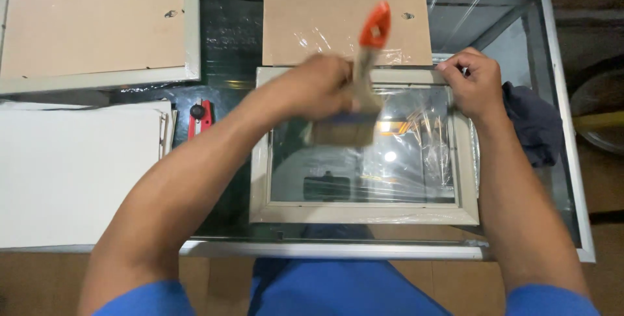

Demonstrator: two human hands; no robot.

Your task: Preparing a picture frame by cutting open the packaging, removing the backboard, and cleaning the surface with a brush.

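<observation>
On the glass-topped table (559,179), a pale picture frame (364,213) lies flat with its glass pane up, loose clear film (429,153) over the right part. The left hand (322,85) has its fingers curled tight around a paintbrush (364,82), bristles resting on the pane. The right hand (474,82) pinches the frame's top right corner. The pane looks fragile and slick; the stiff wooden border seems the safer place to hold.

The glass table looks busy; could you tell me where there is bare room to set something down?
Bare glass table lies right of the backing board, above the dark cloth. Crowded: the frame mid-table under both hands, white sheets left.
</observation>
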